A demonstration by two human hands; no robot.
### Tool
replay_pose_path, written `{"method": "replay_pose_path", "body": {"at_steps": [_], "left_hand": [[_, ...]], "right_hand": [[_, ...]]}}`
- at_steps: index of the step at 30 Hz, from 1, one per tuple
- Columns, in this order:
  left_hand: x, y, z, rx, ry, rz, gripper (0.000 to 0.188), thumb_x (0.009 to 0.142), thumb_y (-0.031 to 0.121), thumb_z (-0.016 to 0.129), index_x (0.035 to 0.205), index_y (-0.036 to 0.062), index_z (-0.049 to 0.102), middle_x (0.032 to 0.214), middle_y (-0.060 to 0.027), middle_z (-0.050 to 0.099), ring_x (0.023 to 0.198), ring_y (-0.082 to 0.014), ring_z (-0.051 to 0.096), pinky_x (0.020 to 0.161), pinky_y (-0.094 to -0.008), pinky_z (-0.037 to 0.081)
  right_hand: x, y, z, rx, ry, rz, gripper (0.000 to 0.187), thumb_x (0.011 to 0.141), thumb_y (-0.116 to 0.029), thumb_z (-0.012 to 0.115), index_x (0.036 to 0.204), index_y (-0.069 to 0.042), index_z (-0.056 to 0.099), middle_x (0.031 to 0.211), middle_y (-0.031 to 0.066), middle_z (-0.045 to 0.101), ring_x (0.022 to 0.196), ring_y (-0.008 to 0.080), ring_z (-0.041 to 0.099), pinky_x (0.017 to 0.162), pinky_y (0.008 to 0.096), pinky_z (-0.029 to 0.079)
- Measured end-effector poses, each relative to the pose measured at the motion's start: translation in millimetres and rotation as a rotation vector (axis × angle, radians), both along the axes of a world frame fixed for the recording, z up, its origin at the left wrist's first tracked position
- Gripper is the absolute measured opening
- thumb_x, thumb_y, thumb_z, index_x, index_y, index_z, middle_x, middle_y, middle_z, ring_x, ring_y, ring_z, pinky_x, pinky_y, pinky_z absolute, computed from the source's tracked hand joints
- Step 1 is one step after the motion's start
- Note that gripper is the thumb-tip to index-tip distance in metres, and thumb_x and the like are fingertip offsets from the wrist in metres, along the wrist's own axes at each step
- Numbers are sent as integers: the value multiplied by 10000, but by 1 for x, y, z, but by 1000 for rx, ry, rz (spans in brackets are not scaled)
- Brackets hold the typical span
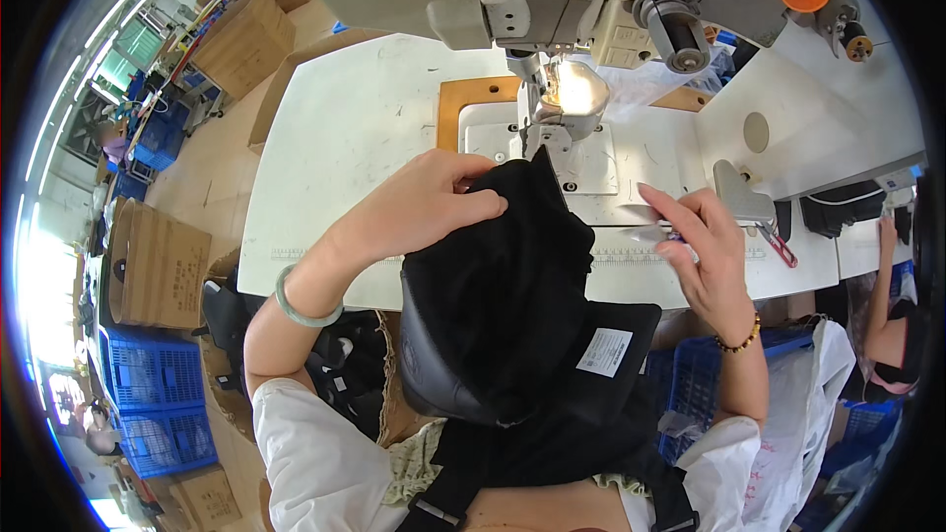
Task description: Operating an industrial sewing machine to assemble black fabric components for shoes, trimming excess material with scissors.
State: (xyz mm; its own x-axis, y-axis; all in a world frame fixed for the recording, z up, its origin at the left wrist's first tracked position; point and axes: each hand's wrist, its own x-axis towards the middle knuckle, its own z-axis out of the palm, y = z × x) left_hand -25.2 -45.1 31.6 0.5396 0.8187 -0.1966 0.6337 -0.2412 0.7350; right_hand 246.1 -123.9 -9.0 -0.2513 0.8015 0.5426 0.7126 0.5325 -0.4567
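Head view: the left hand pinches black fabric lying lengthwise toward the sewing machine; the right hand, rightward and apart, half-curls round small snips.

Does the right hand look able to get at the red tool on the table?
Likely yes: the red tool lies beside the right hand, no obstacle showing between, though that hand seems to hold a small metal tool.

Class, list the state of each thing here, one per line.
Left hand: gripping black fabric
Right hand: off the fabric, apparently holding small snips
Black fabric: creased, held
Machine lamp: lit
Red-handled tool: laid down
Blue crates at left: stacked
Nearest cardboard box: open, holding black items
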Motion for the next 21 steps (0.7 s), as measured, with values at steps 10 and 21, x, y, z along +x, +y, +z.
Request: {"method": "replay_pose_path", "body": {"at_steps": [10, 21], "left_hand": [[5, 1, 0, 8, -32, 21, 280, 699, 199, 521, 742, -77, 501, 534, -137, 426, 502, -200, 389, 515, -332, 351], [6, 1, -2, 3, -64, 2, 289, 697, 188, 523, 826, -68, 555, 549, -135, 470, 511, -191, 447, 524, -316, 375]], "right_hand": [[-34, 7, 29, 313, -556, 34, 434, 600, -208, 710, 1010, -112, 605, 694, 2, 439, 578, 143, 472, 491, 268, 381], [-27, 13, 22, 410, -628, -31, 323, 685, -225, 663, 968, -85, 599, 679, -8, 412, 547, 111, 447, 461, 240, 371]]}}
